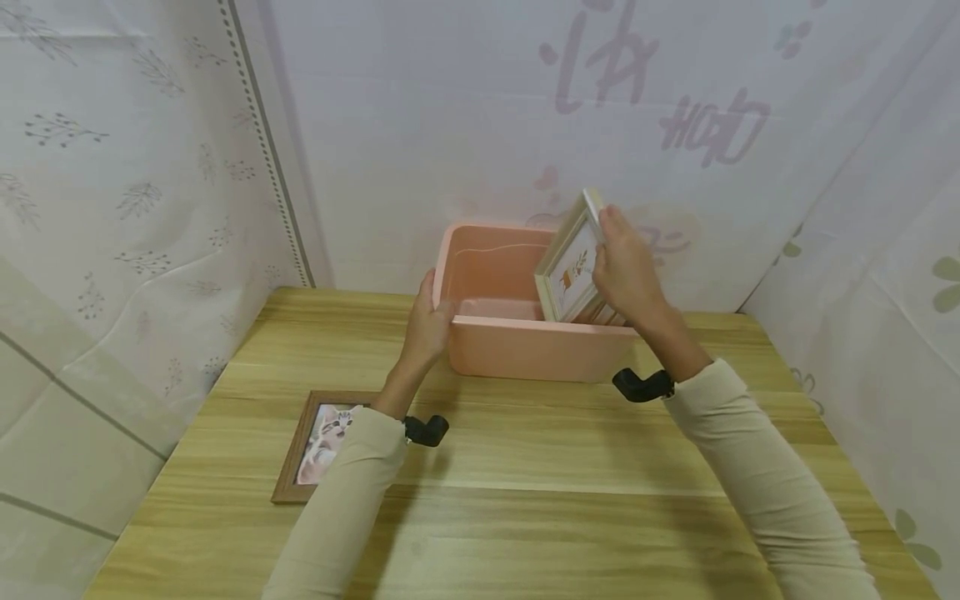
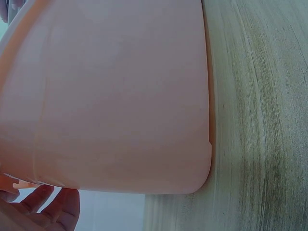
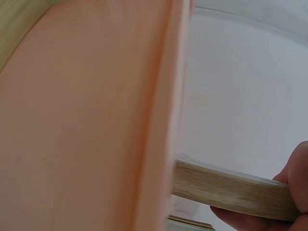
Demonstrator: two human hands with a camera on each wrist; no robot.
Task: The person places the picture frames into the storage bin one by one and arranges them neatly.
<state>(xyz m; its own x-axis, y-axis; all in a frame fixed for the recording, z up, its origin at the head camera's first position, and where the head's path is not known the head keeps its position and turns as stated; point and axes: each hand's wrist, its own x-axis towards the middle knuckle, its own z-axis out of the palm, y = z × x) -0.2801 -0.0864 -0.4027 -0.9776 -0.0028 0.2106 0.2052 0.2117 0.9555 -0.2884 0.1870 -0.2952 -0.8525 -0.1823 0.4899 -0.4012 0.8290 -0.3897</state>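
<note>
A pink plastic bin [image 1: 540, 350] stands near the back edge of the table. My left hand [image 1: 429, 327] grips its left end by the rim; in the left wrist view the fingertips [image 2: 70, 207] touch the bin's side [image 2: 110, 106]. With my right hand [image 1: 628, 268] I hold a pale picture frame [image 1: 573, 265] by its upper right edge. That frame is tilted, its lower part inside the bin's right half, behind the front wall. In the right wrist view its wooden edge [image 3: 231, 190] lies between thumb and fingers. Beneath it, another frame's edge [image 1: 606, 315] shows partly.
A brown picture frame [image 1: 288, 462] with a kitten photo lies on the wooden table [image 1: 555, 517] at left, partly covered by my left forearm. Patterned cloth [image 1: 390, 133] hangs behind the table and on both sides.
</note>
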